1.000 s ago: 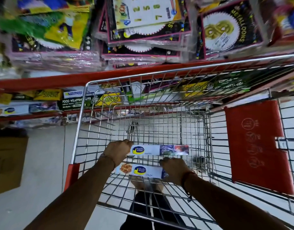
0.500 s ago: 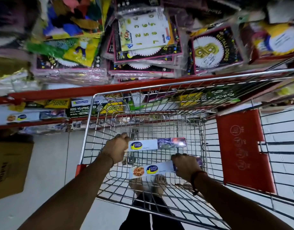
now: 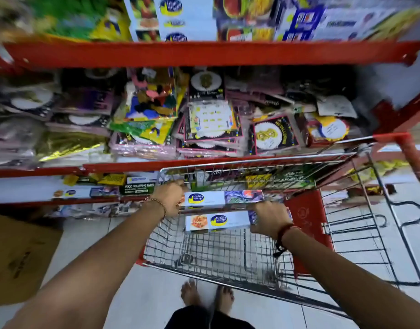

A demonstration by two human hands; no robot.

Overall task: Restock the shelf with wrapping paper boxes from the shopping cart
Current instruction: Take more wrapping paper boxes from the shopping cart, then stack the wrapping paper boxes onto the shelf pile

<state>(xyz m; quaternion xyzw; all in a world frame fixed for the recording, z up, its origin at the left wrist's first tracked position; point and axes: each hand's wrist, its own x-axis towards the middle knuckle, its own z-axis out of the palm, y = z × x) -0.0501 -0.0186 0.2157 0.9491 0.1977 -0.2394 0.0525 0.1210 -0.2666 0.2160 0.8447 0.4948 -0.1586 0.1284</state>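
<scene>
At far left I see a cardboard box [image 3: 19, 255] on the floor under the red shelf [image 3: 204, 53]. My left hand [image 3: 170, 198] is clamped on the left end of the upper wrapping paper box [image 3: 218, 198]. My right hand [image 3: 270, 218] grips the right end of the lower wrapping paper box [image 3: 218, 223]. Both boxes are held above the shopping cart [image 3: 228, 255], near its front rim.

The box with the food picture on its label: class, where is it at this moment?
In the head view the box is centre frame, held at its right end by the right hand above the cart, just below the other box.
</scene>
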